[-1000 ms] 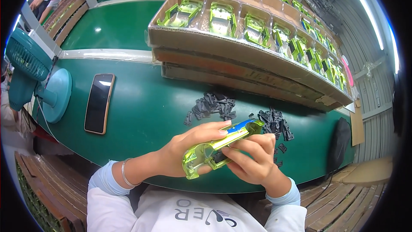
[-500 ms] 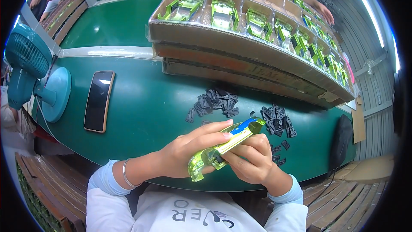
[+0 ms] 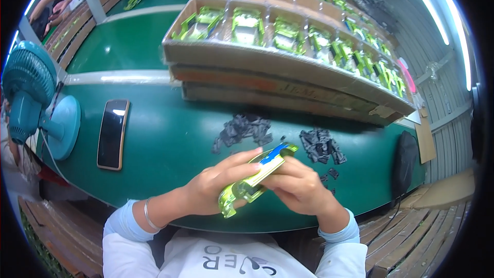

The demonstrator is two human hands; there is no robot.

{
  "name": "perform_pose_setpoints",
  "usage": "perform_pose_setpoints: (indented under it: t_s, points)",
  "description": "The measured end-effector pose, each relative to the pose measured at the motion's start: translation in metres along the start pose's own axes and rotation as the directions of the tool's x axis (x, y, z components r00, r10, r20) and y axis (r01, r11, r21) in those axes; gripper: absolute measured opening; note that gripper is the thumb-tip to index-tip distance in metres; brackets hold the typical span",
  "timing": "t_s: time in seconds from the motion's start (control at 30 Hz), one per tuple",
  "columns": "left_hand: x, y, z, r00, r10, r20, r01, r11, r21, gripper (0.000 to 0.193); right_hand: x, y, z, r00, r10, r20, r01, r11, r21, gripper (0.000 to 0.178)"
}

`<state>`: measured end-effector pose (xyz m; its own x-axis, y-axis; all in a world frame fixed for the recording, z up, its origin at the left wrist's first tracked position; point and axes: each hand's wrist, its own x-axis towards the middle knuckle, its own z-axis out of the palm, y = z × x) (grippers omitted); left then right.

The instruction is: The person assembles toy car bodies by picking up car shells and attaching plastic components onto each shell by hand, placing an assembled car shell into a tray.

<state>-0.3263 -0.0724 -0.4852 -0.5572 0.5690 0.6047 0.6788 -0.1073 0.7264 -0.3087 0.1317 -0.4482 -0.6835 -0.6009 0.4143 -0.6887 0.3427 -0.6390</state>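
Observation:
A bright green toy car body shell (image 3: pixel 254 178) with a blue patch is held tilted between both hands, just above the near part of the green table. My left hand (image 3: pixel 218 183) grips it from the left, fingers over its upper side. My right hand (image 3: pixel 298 185) is closed on its right side, with the fingertips partly hidden behind the shell. Beyond the hands lie two piles of small black plastic parts, a left pile (image 3: pixel 242 131) and a right pile (image 3: pixel 322 145). A few loose black parts (image 3: pixel 333 173) rest beside my right hand.
A divided cardboard box (image 3: pixel 288 64) full of green car shells stands on another carton at the back. To the left are a phone (image 3: pixel 112 134) and a teal fan (image 3: pixel 64 126). A black object (image 3: pixel 406 162) stands at the right edge. Other people work across the table (image 3: pixel 149 103).
My view has shifted, so the box and piles sit further left and the piles lower. Both hands still hold the car shell, at much the same tilt.

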Motion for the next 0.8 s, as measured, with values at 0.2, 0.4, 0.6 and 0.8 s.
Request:
perform_pose_setpoints:
  t_s: [0.2, 0.4, 0.6, 0.8]
  points:
    - [-0.005, -0.001, 0.006, 0.993, -0.089, 0.077, 0.087, 0.996, 0.038, 0.07, -0.006, 0.005, -0.001, 0.987, 0.03, 0.16, -0.032, 0.999, 0.012, 0.029]
    - [-0.004, 0.0, 0.006, 0.993, -0.065, 0.099, 0.061, 0.997, 0.036, 0.068, -0.007, 0.011, -0.002, 0.978, 0.016, 0.21, -0.029, 0.998, 0.058, 0.025]
    - [-0.002, -0.002, 0.004, 0.991, -0.085, 0.1, 0.081, 0.996, 0.045, 0.065, -0.006, 0.013, 0.001, 0.979, 0.035, 0.201, -0.055, 0.994, 0.095, 0.022]
    - [-0.004, -0.006, 0.002, 0.997, -0.071, 0.01, 0.07, 0.996, 0.048, 0.058, -0.005, 0.018, 0.005, 0.986, -0.044, 0.162, 0.019, 0.988, 0.154, 0.026]
